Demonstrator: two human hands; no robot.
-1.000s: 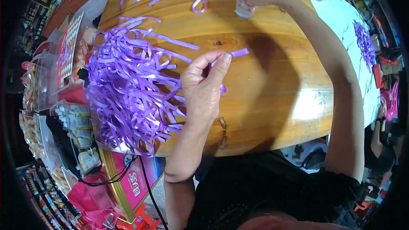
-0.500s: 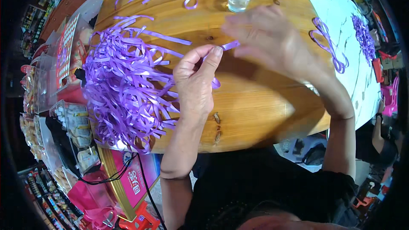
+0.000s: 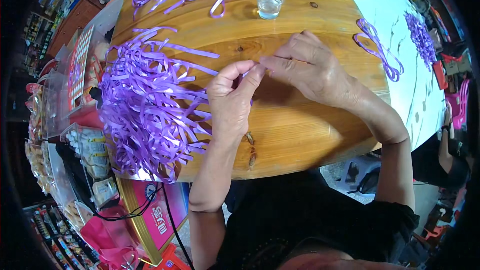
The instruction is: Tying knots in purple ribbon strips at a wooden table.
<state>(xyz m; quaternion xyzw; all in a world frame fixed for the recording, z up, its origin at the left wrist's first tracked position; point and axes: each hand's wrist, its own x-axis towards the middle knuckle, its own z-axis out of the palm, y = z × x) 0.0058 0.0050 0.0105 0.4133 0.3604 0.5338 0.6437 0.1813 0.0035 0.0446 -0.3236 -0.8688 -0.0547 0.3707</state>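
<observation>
Right hand (image 3: 315, 71) moved in — left hand (image 3: 231, 101) pinches purple ribbon (image 3: 245, 74).

A purple ribbon (image 3: 244, 74) (mostly hidden) sits in the left fingers (image 3: 253, 76).

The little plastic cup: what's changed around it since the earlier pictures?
The right-hand grip has let go of the clear plastic cup and come back toward the body, close against the left-hand grip. Unchanged: the left-hand grip pinches a purple ribbon, the cup stays in about the same spot, and the ribbon pile lies at left.
</observation>
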